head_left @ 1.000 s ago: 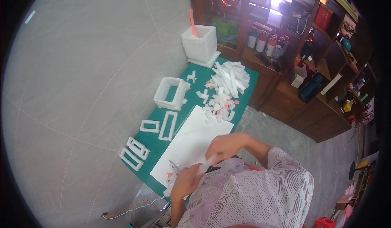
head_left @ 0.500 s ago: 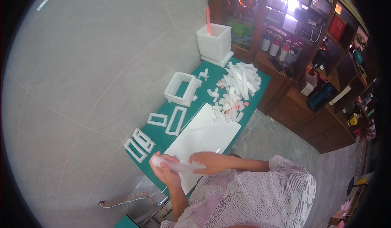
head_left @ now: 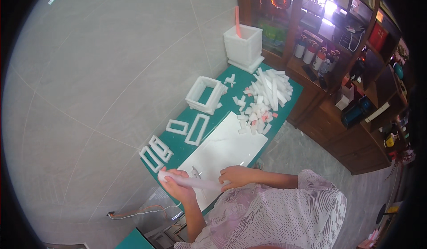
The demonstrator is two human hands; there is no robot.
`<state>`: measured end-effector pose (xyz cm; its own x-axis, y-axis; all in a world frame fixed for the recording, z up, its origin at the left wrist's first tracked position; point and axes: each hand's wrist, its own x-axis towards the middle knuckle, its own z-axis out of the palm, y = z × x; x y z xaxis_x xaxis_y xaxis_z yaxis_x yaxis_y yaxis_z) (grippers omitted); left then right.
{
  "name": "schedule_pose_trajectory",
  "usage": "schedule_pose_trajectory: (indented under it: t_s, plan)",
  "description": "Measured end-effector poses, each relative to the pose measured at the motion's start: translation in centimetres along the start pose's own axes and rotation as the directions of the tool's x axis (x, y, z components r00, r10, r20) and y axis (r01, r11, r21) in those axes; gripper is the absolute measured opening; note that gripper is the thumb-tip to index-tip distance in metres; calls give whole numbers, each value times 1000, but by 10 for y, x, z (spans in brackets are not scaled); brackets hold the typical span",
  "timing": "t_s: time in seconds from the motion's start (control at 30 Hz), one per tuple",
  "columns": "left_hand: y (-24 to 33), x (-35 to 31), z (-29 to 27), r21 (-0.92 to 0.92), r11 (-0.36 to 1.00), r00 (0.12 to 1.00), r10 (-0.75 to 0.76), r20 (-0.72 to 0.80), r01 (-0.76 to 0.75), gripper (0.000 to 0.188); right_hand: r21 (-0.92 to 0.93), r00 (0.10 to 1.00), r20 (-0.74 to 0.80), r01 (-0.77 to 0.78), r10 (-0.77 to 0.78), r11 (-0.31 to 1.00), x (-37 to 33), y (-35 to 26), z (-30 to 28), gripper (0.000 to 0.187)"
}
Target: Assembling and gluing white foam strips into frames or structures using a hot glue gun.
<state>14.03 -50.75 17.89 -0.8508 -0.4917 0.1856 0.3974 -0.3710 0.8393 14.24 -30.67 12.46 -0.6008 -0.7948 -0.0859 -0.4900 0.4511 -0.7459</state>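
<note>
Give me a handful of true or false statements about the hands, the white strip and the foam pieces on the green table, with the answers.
1. Both hands hold one long white strip. True: left hand at one end, right hand at the other.
2. The strip is over the white board. True.
3. The open square foam frame lies on the white board. False: it sits on the green table beyond the board.
4. The heap of foam sticks is beside the left hand. False: it lies at the table's far end.
5. The white box holds a pink stick. True.
</note>
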Motion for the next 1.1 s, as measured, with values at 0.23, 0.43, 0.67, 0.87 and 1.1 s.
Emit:
schedule_pose_trajectory:
  t_s: [0.23,0.43,0.67,0.87,1.1]
  plan:
    - [-11,1,16,15,999,997,-30,74,29,46,45,993,-116,30,-25,999,-5,16,-8,33]
    - [-71,-52,-6,660,655,683,-672,286,368,34,122,967,-240,111,-79,986,-5,17,-21,30]
    - [-72,-49,-7,663,656,690,-666,284,360,28,241,961,-276,72,-3,968,-12,17,-22,28]
    - [-59,-42,5,477,756,845,-533,48,449,30,276,945,-323,49,45,960,2,-5,-39,28]
    - [-66,-41,-14,428,815,908,-418,-32,390,28,169,934,-353,110,-44,979,3,-3,-39,24]
